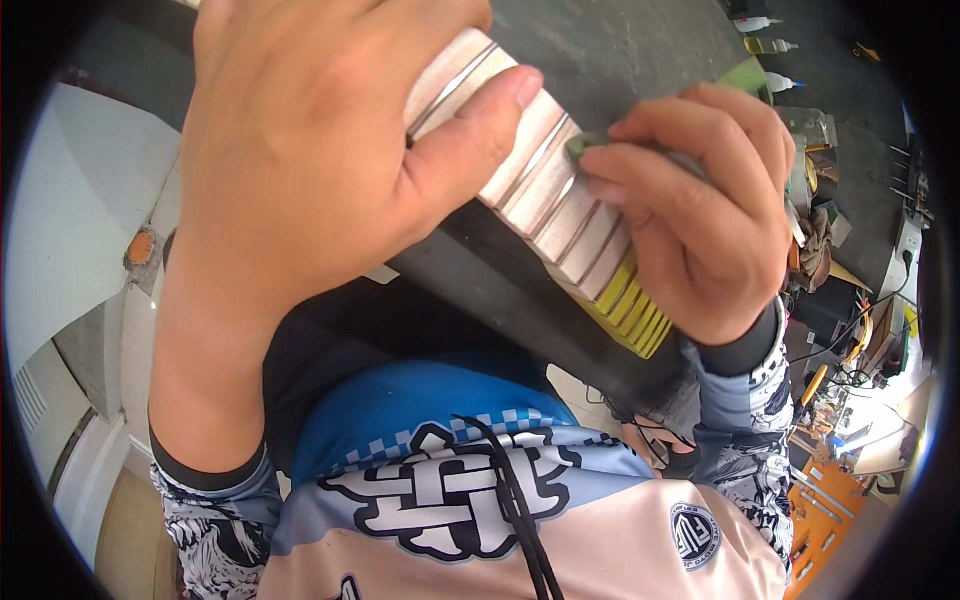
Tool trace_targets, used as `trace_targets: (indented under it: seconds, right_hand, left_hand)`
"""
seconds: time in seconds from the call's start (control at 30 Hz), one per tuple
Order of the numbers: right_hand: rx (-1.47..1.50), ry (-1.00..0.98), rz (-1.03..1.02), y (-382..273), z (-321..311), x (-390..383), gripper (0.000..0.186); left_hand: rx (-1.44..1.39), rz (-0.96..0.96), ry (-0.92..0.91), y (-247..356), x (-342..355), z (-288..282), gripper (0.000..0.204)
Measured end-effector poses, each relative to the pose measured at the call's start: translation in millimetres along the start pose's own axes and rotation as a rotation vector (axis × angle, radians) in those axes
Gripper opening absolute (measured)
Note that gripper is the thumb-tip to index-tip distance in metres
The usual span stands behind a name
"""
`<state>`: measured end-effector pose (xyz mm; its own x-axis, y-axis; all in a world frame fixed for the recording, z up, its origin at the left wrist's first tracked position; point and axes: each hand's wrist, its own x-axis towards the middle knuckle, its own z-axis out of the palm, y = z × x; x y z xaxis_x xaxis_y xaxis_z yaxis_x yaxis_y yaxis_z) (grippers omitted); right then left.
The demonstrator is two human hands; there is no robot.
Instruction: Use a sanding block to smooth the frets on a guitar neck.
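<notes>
A long block of stacked slabs point(557, 215) slants across the middle, its upper face pale and grooved by dark lines, its near right end yellow-green point(630, 318). My left hand point(310, 130) closes around its far left part, thumb pressed along the pale face. Pinched between thumb and fingers of my right hand point(705, 200) is a small folded green piece point(583, 147), which touches the pale face near its far edge. The right palm and lower fingers hide some of the block's right side. What the green piece is made of I cannot tell.
Beneath the block lies a dark worktop point(620, 55). Small nozzle bottles point(768, 46) stand at the far right, near a green item point(745, 76). Cloths, cables and a power strip point(908, 245) crowd the right side, above an orange board point(825, 520). A white sheet point(85, 190) is at left.
</notes>
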<state>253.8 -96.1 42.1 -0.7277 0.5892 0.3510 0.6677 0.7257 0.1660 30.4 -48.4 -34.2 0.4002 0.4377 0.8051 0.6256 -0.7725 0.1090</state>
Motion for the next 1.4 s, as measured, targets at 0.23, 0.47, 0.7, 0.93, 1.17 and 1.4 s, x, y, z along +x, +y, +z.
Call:
trace_targets:
  seconds: [0.23, 0.47, 0.7, 0.93, 1.17, 1.4]
  right_hand:
    - [-0.002, -0.005, -0.014, -0.9, 2.3, -0.6, 0.030]
    - [-0.045, 0.034, -0.005, 7.0, 9.5, 3.2, 0.027]
    - [0.003, -0.006, 0.049, 9.1, 5.0, -6.5, 0.027]
    - [0.057, -0.010, 0.032, 9.7, 5.4, 1.4, 0.025]
    - [-0.089, -0.114, -0.009, -5.7, -5.4, 10.4, 0.026]
    - [-0.110, -0.125, -0.087, 0.2, -2.2, 8.9, 0.026]
  left_hand:
    - [-0.039, 0.023, 0.058, -5.2, -4.7, 4.3, 0.031]
    - [-0.123, -0.039, 0.114, -5.3, -6.8, 7.7, 0.030]
    - [-0.088, -0.064, 0.026, -1.4, -3.0, 3.5, 0.028]
    - [0.067, 0.034, -0.096, -13.7, -7.0, 0.5, 0.028]
    - [-0.121, -0.178, -0.068, 0.9, -3.6, -6.6, 0.029]
    - [-0.027, -0.069, -0.037, -9.3, -12.8, 1.7, 0.028]
